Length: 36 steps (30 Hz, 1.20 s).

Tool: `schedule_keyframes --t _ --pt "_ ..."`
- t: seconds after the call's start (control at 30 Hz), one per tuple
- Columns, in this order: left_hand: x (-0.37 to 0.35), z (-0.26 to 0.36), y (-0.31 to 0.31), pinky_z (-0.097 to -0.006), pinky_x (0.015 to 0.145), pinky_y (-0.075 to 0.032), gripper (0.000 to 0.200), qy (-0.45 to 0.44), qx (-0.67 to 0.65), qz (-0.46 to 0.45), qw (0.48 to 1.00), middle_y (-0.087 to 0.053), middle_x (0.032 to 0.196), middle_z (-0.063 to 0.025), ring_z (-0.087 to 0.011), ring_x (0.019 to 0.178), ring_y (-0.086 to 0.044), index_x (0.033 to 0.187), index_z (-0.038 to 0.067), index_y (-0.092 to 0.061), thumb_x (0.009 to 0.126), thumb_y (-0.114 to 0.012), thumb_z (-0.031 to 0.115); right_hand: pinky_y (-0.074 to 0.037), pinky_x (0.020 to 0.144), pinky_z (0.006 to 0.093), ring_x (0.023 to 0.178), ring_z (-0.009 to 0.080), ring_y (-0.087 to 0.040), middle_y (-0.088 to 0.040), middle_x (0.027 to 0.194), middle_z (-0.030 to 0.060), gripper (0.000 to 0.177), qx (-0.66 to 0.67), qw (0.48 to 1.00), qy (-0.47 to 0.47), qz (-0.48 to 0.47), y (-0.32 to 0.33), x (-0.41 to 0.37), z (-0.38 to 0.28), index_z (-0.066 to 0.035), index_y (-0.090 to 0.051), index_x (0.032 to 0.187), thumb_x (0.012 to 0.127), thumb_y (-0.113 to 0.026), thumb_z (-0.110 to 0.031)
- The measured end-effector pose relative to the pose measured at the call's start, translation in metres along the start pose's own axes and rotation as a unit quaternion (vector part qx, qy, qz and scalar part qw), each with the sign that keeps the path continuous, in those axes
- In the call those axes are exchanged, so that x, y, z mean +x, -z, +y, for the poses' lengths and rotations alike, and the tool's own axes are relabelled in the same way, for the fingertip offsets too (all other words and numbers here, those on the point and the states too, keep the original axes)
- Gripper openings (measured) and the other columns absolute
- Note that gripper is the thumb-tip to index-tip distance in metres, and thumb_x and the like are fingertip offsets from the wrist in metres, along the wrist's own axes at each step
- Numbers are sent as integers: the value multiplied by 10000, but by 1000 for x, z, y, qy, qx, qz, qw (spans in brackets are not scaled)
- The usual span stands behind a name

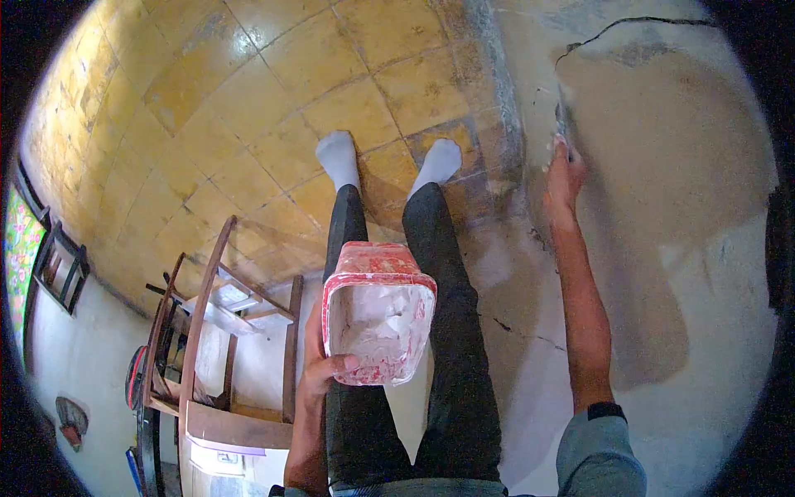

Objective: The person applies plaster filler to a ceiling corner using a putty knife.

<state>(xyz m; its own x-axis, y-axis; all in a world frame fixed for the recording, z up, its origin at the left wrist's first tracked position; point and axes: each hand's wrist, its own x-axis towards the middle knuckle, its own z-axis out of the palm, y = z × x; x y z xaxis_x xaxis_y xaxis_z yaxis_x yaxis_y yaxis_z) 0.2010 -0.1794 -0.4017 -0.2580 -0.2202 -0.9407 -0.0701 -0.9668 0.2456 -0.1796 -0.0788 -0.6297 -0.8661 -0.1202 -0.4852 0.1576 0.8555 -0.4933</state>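
Note:
My left hand (321, 371) grips a red plastic tub (377, 257) by its side, with the thumb over the rim. White filler paste (397, 319) lies in the tub and is smeared along its walls. Out to the right, my right hand (565, 178) is closed around a putty knife (561, 124), most of whose handle is hidden by the fingers. Its narrow blade is at the wall (613, 141), near the lower end of a long dark crack (638, 21). White dabs show around the fingers.
Yellow floor tiles (281, 99) meet the wall's base on the right. A wooden chair (199, 331) stands at left, close to my left arm. Another thin crack (501, 323) runs across the lower wall. A dark frame (62, 265) is at the far left.

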Motion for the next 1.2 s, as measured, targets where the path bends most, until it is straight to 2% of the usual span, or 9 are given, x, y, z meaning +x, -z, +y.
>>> schedule_keyframes --t 0.23,0.33,0.4,0.53,0.63,0.73,0.93,1.03,1.2 --pt "-5 -10 6 -342 1021 -310 1012 28 -12 28 999 -457 1288 -118 -235 1201 -431 1355 -22 -339 481 -720 317 -414 563 256 634 89 -478 -549 781 -13 180 149 974 -116 -124 10 -42 -29 -51 -600 962 899 -587 -219" --pt "-7 -15 8 -343 1022 -309 1015 37 -12 34 999 -455 1291 -118 -237 1204 -430 1358 -20 -336 480 -722 315 -410 567 248 627 87 -463 -539 772 -16 139 181 960 -184 -106 -23 -10 -23 -83 -586 940 896 -591 -215" --pt "-6 -15 9 -344 1023 -309 1017 38 -11 35 999 -454 1293 -118 -238 1206 -428 1359 -19 -334 480 -722 314 -406 576 246 648 90 -468 -535 781 -17 131 154 963 -193 -106 -34 19 -12 -96 -588 942 892 -595 -217" --pt "-4 -15 9 -346 1025 -308 1022 38 -10 37 999 -451 1297 -119 -240 1210 -426 1363 -16 -331 479 -724 312 -404 590 251 689 96 -479 -521 789 -14 140 175 964 -197 -48 -21 -6 -30 -96 -587 941 883 -604 -223" --pt "-5 -17 10 -347 1026 -307 1025 45 -12 48 998 -449 1300 -120 -241 1213 -424 1366 -15 -328 478 -725 310 -401 597 254 702 99 -478 -520 803 -8 146 189 964 -169 -79 7 -28 -26 -88 -585 942 878 -607 -217" --pt "-7 -20 11 -349 1028 -306 1029 50 -13 58 997 -447 1303 -120 -242 1216 -422 1368 -13 -325 477 -726 308 -412 593 258 684 102 -474 -528 798 0 144 192 952 -223 -80 18 -44 -33 -83 -585 939 874 -612 -209" --pt "-8 -23 14 -352 1030 -306 1036 62 -11 68 996 -444 1309 -122 -245 1221 -418 1374 -10 -320 475 -729 305 -437 613 310 711 154 -474 -500 801 36 184 218 930 -228 -187 -20 17 -14 -77 -536 910 842 -636 -217" --pt "-5 -23 14 -354 1030 -307 1040 59 -10 61 996 -443 1310 -123 -247 1221 -418 1376 -9 -316 475 -729 306 -436 595 274 664 104 -475 -532 771 -1 119 165 958 -195 -133 -24 23 -19 -81 -585 927 872 -605 -185" --pt "-3 -24 14 -358 1029 -308 1047 56 -9 56 997 -441 1312 -124 -249 1222 -417 1381 -7 -310 475 -730 306 -426 616 270 682 104 -466 -522 791 1 110 204 955 -189 -99 6 -32 -28 -88 -581 912 877 -600 -191"
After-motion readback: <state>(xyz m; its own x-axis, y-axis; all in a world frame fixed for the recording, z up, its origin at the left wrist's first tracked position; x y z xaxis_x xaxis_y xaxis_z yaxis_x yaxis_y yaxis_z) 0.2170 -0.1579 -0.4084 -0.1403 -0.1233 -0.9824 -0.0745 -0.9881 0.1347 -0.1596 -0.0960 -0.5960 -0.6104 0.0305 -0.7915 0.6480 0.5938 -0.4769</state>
